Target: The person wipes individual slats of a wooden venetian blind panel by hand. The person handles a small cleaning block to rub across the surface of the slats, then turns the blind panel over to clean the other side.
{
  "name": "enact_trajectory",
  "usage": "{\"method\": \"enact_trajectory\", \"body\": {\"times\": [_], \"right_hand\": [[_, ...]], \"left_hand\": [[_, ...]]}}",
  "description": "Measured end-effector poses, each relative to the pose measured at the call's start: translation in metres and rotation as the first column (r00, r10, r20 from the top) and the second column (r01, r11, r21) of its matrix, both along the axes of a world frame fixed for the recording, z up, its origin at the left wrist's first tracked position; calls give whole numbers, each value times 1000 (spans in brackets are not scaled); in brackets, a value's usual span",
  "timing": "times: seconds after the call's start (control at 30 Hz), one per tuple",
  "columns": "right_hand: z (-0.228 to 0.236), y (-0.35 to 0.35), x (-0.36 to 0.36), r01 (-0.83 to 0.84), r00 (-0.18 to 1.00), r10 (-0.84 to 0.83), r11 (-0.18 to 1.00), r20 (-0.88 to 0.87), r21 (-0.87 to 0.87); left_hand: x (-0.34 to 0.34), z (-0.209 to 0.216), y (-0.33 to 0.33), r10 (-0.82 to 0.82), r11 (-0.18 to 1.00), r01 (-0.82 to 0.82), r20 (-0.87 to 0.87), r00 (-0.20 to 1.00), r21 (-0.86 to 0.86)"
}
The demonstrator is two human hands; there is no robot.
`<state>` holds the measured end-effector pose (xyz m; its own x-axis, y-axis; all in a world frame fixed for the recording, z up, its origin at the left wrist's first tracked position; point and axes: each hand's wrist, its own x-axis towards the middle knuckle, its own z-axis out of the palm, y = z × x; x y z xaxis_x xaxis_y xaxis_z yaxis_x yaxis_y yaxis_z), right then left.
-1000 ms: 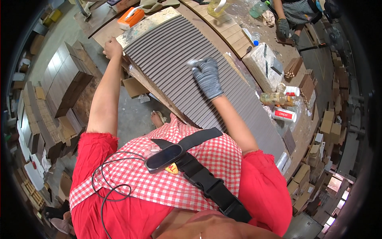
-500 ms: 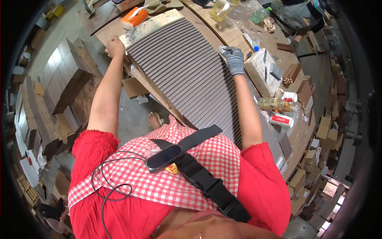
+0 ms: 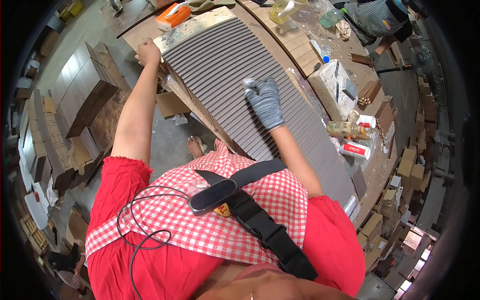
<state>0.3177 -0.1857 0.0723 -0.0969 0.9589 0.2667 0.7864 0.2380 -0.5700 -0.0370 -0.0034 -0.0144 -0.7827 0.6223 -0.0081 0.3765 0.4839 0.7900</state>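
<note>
Before me lies a row of long grey-brown strips, side by side with dark gaps, on a paint-stained pale board. My right hand, in a grey knit glove, is over the middle of the strips. Its fingers are closed on a small white piece, too small to identify, which appears to touch the strips. My bare left hand is at the board's far left corner, fingers curled; what they grip, if anything, is hidden.
Right of the strips stand a white wrapped block, a plastic bottle and a red-and-white can. An orange tissue pack lies beyond the board. Stacked panels stand at left. A co-worker's arm reaches in at far right.
My right hand has moved left from the strips' right edge to their middle, still holding the white piece. My left hand stays at the corner. The view has shifted slightly.
</note>
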Motion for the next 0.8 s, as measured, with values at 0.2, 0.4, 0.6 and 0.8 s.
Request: {"method": "enact_trajectory", "body": {"times": [0.2, 0.4, 0.6, 0.8], "right_hand": [[8, -22, -32, -356, 918, 316, 923, -241, -144], [10, -19, -40, -240, 965, 235, 970, -112, -33], [7, -41, -65, -498, 852, 480, 866, -210, -40], [16, -43, -50, -562, 823, 553, 826, -132, -47]], "left_hand": [[-8, -10, -7, 25, 1000, -25, -12, 1000, -19], [-3, 0, 2, 2, 1000, -2, 3, 1000, -10], [-7, -6, 2, 45, 999, -45, -22, 999, -5], [-11, -7, -3, 64, 998, -64, -21, 998, -5]]}}
